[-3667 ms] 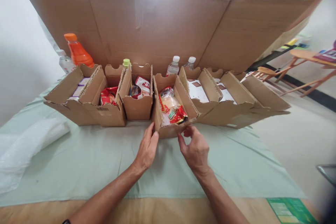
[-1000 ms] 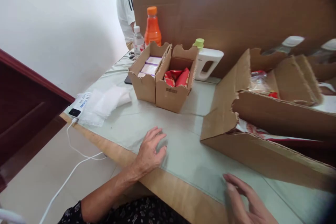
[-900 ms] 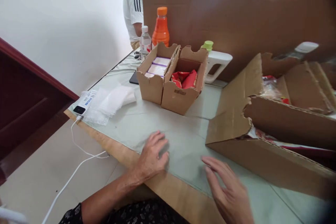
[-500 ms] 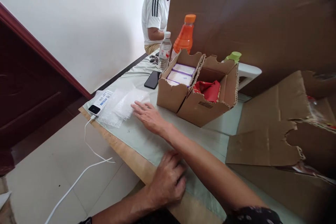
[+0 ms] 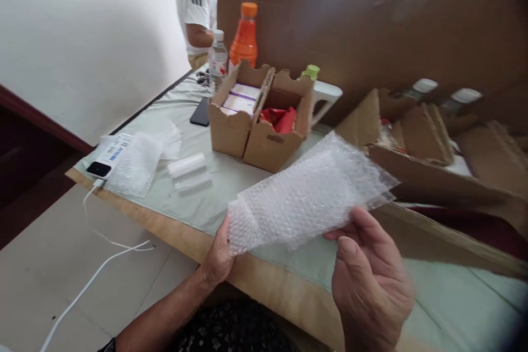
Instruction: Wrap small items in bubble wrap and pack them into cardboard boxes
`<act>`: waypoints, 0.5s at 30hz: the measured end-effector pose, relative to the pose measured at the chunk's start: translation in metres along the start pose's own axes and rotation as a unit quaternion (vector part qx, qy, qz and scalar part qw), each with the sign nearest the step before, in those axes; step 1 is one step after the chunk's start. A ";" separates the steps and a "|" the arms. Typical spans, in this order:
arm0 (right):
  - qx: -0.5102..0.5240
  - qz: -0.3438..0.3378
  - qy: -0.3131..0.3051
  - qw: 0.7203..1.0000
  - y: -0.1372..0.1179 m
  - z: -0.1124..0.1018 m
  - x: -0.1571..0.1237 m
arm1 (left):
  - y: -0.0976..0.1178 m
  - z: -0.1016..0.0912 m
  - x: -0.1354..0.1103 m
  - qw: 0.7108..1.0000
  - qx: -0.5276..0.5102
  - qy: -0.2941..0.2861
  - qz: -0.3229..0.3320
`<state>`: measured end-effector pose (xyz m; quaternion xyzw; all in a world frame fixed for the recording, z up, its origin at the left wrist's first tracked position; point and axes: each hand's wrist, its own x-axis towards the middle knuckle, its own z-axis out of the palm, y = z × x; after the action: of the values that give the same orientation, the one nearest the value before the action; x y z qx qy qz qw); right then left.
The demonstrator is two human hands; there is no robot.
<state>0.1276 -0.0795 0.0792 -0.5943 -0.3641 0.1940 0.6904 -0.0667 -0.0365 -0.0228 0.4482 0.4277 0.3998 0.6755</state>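
Note:
A flat piece of bubble wrap (image 5: pixel 297 198), apparently in several layers, is held up over the table's front edge. My left hand (image 5: pixel 218 258) grips its left end, with the fingers partly hidden behind it. At the lower right edge of the wrap is my right hand (image 5: pixel 373 283). Its fingertips touch that edge, and its thumb stands apart from the wrap. More bubble wrap (image 5: pixel 142 162) lies on the table at the left, against a white device with a black screen (image 5: pixel 99 169). Between this pile and my hands lie two pale, tube-like plastic pieces (image 5: pixel 187 165).
Cardboard boxes (image 5: pixel 264 148) hold white packs and something red. Behind them stand a water bottle (image 5: pixel 218 60), an orange bottle (image 5: pixel 244 38) and a white jug (image 5: pixel 324 99). A phone (image 5: pixel 200 112) lies beside. More cardboard bins (image 5: pixel 412 159) stand right. A person (image 5: pixel 198 11) is at the back.
Bubble wrap has come off the table into my left hand. My right hand has drawn back from the pile to the right. The pale tube-like pieces now show, and the view has swung right.

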 end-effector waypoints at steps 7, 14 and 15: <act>0.006 0.104 0.098 0.990 0.035 -0.069 -0.062 | 0.015 0.033 -0.021 0.966 -0.195 -0.143 -0.096; 0.025 0.117 0.105 0.987 0.045 -0.086 -0.080 | 0.014 0.060 -0.018 0.979 0.157 -0.120 -0.052; 0.031 0.111 0.112 0.987 0.046 -0.087 -0.077 | 0.014 0.066 -0.015 0.971 0.205 -0.113 -0.040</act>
<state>0.1482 -0.1829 0.0115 -0.6270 -0.2103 0.2131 0.7192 -0.0119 -0.0644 0.0088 0.6017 0.4393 0.2231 0.6287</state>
